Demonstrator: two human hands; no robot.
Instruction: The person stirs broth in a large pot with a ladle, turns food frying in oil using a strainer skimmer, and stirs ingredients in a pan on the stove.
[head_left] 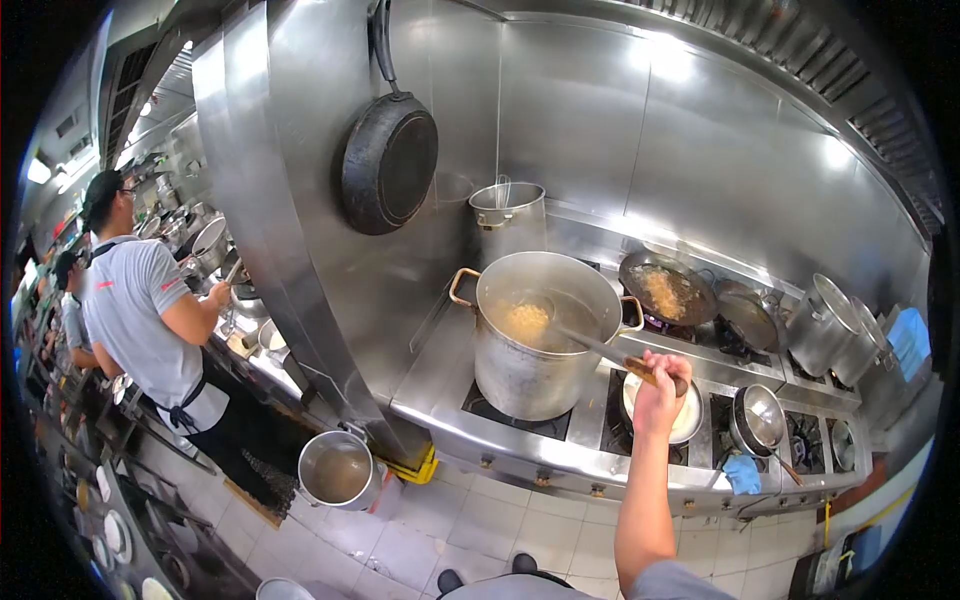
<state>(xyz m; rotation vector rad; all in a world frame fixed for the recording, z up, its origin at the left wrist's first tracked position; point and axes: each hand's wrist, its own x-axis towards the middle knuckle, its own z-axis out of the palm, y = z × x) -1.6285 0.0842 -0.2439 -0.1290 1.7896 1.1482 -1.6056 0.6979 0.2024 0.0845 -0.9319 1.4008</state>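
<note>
My right hand (657,393) is closed around the wooden handle of a long strainer (592,345). The strainer's far end is down inside a large steel pot (525,375) with brass-coloured side handles, where pale yellow pieces of food (527,322) sit in or at the strainer's bowl amid cloudy liquid. Beneath my right hand, partly covered by it, is a round pan (690,418) with whitish contents. My left hand does not show anywhere in the view.
Food fries in a dark wok (662,290) on the back burners. A saucepan (760,417) and blue cloth (742,474) lie right. A black pan (390,165) hangs on the steel wall. An open pot (338,470) stands low left. Two co-workers (150,300) stand far left.
</note>
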